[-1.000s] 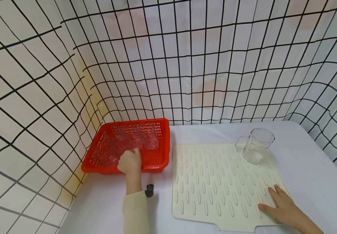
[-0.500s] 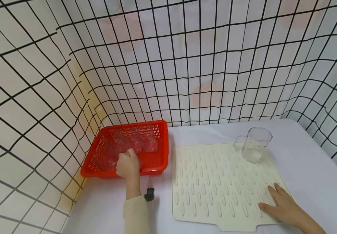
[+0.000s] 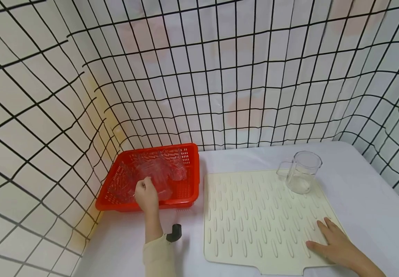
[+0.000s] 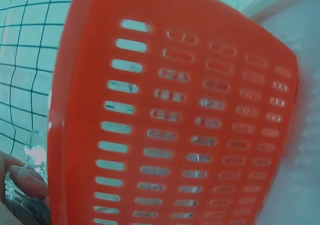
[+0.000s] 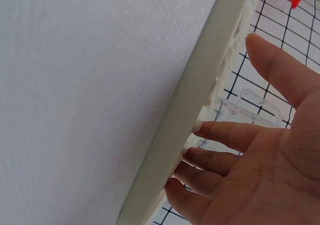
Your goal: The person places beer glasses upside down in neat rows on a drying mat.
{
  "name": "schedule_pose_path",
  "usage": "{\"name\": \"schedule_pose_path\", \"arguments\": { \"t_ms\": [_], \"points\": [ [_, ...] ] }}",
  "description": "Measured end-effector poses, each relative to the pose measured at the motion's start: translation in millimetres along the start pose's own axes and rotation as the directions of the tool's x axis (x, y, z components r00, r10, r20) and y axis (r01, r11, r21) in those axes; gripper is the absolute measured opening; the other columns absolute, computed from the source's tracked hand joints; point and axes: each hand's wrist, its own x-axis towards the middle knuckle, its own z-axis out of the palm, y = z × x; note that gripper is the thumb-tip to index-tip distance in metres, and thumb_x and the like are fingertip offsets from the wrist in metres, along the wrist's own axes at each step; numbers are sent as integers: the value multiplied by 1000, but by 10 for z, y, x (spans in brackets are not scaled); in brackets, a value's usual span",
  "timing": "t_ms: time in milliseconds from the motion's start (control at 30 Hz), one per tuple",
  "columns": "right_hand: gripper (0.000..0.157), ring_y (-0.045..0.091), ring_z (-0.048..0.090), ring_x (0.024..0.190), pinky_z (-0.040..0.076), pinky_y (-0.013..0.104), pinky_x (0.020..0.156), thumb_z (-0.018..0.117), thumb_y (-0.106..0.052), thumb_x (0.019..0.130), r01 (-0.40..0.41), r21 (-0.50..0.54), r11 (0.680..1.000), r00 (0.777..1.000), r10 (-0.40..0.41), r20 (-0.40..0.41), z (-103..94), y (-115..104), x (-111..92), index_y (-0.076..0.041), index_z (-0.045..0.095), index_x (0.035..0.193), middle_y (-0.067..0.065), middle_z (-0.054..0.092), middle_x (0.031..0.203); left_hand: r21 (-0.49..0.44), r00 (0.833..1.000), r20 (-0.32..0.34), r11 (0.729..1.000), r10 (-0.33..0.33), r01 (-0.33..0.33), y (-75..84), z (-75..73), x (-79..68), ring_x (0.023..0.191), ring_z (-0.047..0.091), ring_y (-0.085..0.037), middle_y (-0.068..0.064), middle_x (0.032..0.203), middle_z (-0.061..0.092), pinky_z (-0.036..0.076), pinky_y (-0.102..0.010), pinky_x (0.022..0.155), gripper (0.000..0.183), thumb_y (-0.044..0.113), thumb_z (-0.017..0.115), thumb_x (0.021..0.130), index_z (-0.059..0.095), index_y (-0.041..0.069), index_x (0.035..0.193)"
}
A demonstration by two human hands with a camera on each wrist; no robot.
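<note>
At the left stands a red plastic basket (image 3: 182,202) with slotted walls, holding several clear, crinkled plastic pieces (image 3: 177,172). My left hand (image 3: 147,194) is over its near rim, fingers curled, gripping a clear, thin plastic piece (image 3: 160,186) that spreads out to the right of the fist. In the left wrist view the basket wall hides most of this; part of the left hand (image 4: 27,182) shows at the lower left edge. My right hand (image 3: 334,246) rests with spread fingers on the right edge of a cream ridged drying mat (image 3: 255,219). Nothing is in that hand.
A clear jug with a handle (image 3: 302,175) stands at the mat's far right corner. A small black object (image 3: 176,232) is beside the left sleeve. White walls with a black grid (image 3: 241,77) enclose the white table (image 3: 369,200) behind and at both sides.
My left hand has shifted slightly left, and the clear plastic piece in its grip now shows over the basket's middle. The head view has turned slightly. My right hand has stayed on the mat.
</note>
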Motion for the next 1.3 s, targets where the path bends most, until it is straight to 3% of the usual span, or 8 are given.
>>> {"name": "schedule_pose_path", "arguments": {
  "t_ms": [233,367,567,867,1100,1300],
  "points": [
    [91,72,15,120,19,81,89,62,-43,92,-5,-5,1000,1000,5,1,15,2,10,29,25,132,55,12,136,-179,1000,-14,984,-27,24,52,-13,-7,50,30,-9,5,55,32,26,-24,47,33,18,49,95,43,11,64],
    [90,72,17,120,21,81,89,63,-43,91,5,-23,1000,1000,-5,-13,32,4,6,29,27,132,55,13,135,-288,997,-44,957,-60,45,64,-53,-2,47,28,-7,6,53,32,27,-22,46,36,17,49,96,43,12,61],
    [90,72,16,120,20,81,89,63,-43,91,6,-18,1000,1000,-7,-14,25,6,10,29,27,132,55,13,136,-411,998,-56,912,-38,12,75,-124,-10,46,28,-7,6,52,33,27,-22,45,39,11,48,97,41,14,58],
    [90,73,17,120,20,81,88,64,-42,91,14,-18,1000,1000,-14,-22,41,22,9,29,27,131,56,13,135,-521,999,-50,853,-6,-21,137,-173,-43,48,30,-9,3,53,36,26,-18,43,40,9,47,98,42,8,59],
    [91,72,15,121,20,81,89,63,-43,92,-3,-13,1000,1000,3,-7,30,5,16,29,26,132,55,11,136,-576,1000,-6,817,-8,3,185,-198,-74,48,31,-9,2,54,39,29,-18,43,38,11,47,99,44,7,61],
    [89,73,16,120,20,81,88,64,-41,91,19,-11,1000,999,-19,-26,37,-5,5,29,27,132,55,13,136,-578,999,38,816,21,5,270,-219,-150,52,33,-11,0,56,40,31,-19,46,38,13,47,100,45,6,62]
  ]
}}
